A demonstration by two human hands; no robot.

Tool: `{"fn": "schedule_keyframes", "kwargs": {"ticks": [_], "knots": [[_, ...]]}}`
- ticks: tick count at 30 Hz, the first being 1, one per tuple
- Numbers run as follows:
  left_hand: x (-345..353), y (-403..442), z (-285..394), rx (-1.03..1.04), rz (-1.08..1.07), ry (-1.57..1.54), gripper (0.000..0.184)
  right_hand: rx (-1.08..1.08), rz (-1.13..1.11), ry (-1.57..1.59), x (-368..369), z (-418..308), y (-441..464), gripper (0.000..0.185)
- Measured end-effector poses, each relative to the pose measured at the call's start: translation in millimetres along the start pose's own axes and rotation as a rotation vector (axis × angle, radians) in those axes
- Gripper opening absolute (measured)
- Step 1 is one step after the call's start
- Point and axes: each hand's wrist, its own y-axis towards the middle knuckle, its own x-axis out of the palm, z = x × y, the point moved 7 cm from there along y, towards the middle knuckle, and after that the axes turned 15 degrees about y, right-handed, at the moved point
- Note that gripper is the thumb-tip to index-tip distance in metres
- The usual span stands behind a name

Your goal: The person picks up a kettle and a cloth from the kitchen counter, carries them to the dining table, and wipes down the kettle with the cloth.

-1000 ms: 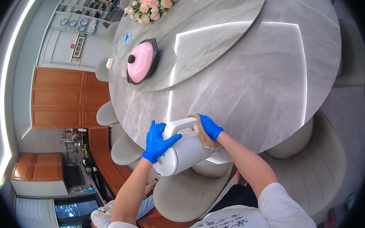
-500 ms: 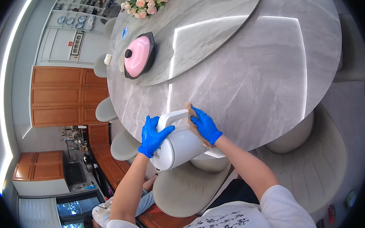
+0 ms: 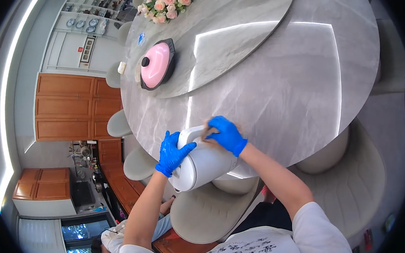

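A white kettle point(image 3: 209, 162) is held tilted on its side over the near edge of the round marble table point(image 3: 276, 117). My left hand point(image 3: 172, 152), in a blue glove, grips its lid end, with the thumb along the top of the handle. My right hand point(image 3: 227, 135), also gloved in blue, pinches a brown cloth point(image 3: 206, 133) against the kettle's handle near the base end. Part of the cloth is hidden behind the right hand's fingers.
A pink-lidded pot point(image 3: 155, 65) and a bunch of pink roses point(image 3: 167, 3) stand on the raised turntable point(image 3: 239, 40). Grey chairs point(image 3: 212, 214) ring the table. A person point(image 3: 114, 238) is at the lower left near wooden cabinets point(image 3: 64, 105).
My right hand has moved with the cloth from the kettle's base onto its handle, and its fingers have curled. The kettle stays in my left hand, shifted slightly.
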Motion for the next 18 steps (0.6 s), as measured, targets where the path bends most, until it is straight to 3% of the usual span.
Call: {"fn": "schedule_keyframes", "kwargs": {"ticks": [1,4,6,8,9,12,13,14,16,18], "knots": [[-2,1,2,0.017,-0.001,-0.019,0.047,0.011,-0.058,0.009,9,-26,12,0.028],[-4,1,7,0.011,-0.041,-0.038,0.047,0.105,-0.018,0.135,8,-12,9,0.029],[-1,-1,0,-0.045,-0.059,-0.032,0.049,0.056,0.016,0.115,-5,14,-6,0.03],[1,-4,-5,-0.024,-0.006,0.002,0.049,0.485,-0.003,0.126,-14,61,-24,0.03],[1,-2,-5,-0.016,0.031,0.029,0.049,0.171,0.032,-0.05,-9,33,-10,0.028],[2,-4,-11,-0.094,-0.006,-0.03,0.051,0.086,-0.102,0.088,19,-12,14,0.026],[0,-4,-8,-0.13,-0.038,-0.053,0.052,0.275,-0.041,0.186,12,-4,14,0.024],[0,-3,-7,-0.126,-0.033,-0.053,0.052,0.268,-0.041,0.184,8,5,11,0.024],[2,-4,-12,-0.141,-0.016,-0.076,0.052,0.56,-0.053,-0.072,-2,54,-17,0.028],[0,-2,-10,-0.096,-0.006,-0.056,0.051,0.588,-0.1,0.063,-1,55,-32,0.035]]}}
